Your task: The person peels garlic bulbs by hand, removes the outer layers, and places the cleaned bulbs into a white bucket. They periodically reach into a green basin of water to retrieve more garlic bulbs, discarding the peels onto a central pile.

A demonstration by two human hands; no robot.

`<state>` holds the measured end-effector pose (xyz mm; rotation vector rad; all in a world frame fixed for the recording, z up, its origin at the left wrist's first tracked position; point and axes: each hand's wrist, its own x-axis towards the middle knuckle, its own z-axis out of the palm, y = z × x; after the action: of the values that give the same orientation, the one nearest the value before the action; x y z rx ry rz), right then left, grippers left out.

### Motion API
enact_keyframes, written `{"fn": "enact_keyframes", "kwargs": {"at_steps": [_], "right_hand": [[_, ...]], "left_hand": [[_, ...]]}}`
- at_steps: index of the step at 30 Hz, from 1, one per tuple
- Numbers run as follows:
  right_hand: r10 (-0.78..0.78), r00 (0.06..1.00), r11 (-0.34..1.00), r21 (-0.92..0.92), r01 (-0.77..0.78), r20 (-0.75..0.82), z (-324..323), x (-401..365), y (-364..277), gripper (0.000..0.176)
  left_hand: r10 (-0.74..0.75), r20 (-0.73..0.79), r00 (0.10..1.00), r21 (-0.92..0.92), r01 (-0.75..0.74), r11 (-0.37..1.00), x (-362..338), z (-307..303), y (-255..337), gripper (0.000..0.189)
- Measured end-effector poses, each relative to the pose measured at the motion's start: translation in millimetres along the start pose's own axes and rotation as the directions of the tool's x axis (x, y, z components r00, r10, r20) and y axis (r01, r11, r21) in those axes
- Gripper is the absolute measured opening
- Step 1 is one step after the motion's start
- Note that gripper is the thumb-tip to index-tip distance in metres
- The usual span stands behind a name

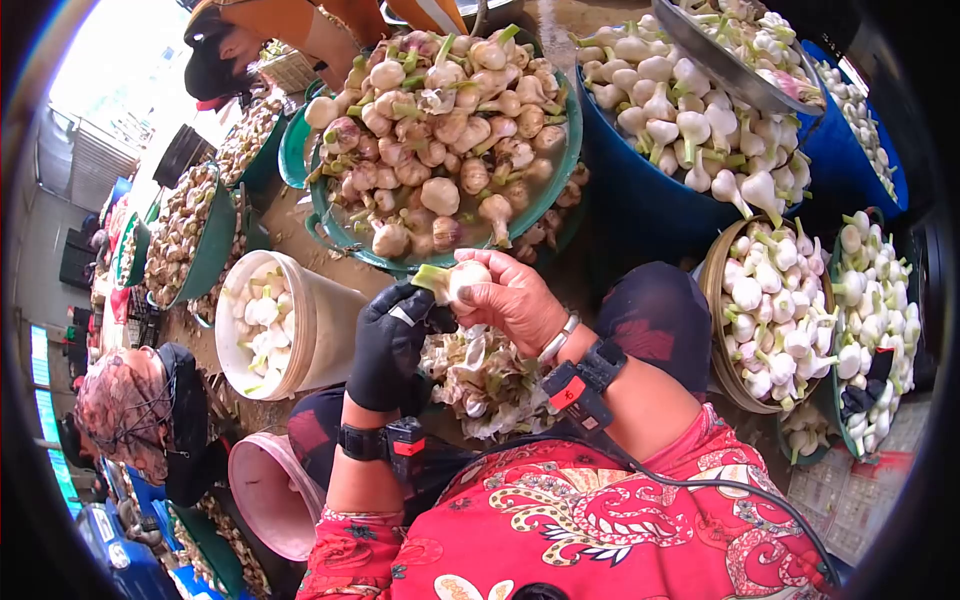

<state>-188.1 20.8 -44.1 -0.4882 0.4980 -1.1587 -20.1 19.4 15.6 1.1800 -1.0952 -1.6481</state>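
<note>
A garlic bulb (466, 284) with a short green stem is pinched between the thumb and fingers of my bare right hand (515, 305). My left hand (385, 345), in a black glove, is closed right beside the bulb, its fingertips at the stem end. A small white strip shows across the gloved fingers; I cannot tell what it is. Below both hands a heap of papery garlic skins (480, 380) lies between my knees. In front stands a wide green tub (570, 130) piled with unpeeled garlic bulbs, some sitting in cloudy water.
A white bucket (325, 325) with peeled garlic stands at left, a pink bucket (265, 490) below it. To the right are a blue drum (625, 180) and a tan bucket (715, 290), both full of cleaned bulbs. Another person (140, 410) sits at left near more garlic tubs.
</note>
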Motion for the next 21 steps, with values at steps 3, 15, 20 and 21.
{"fn": "enact_keyframes", "kwargs": {"at_steps": [3,15,20,21], "right_hand": [[-0.039,0.998,0.996,-0.081,0.035,-0.045,7,-2,-3,0.051],[0.269,0.952,0.96,-0.118,-0.253,0.148,-1,1,0,0.036],[0.535,0.782,0.831,-0.029,-0.556,0.321,-6,0,-7,0.041],[0.568,0.771,0.807,-0.008,-0.591,0.288,-6,-1,-10,0.041]], "left_hand": [[0.04,0.039,0.998,-0.01,-0.04,0.999,-1,-3,3,0.024],[0.179,0.079,0.981,0.657,-0.186,0.73,4,-20,-2,0.012],[0.454,0.343,0.822,0.81,-0.504,0.3,4,-18,-3,0.017],[0.455,0.344,0.822,0.81,-0.505,0.3,2,-20,-7,0.017]]}}
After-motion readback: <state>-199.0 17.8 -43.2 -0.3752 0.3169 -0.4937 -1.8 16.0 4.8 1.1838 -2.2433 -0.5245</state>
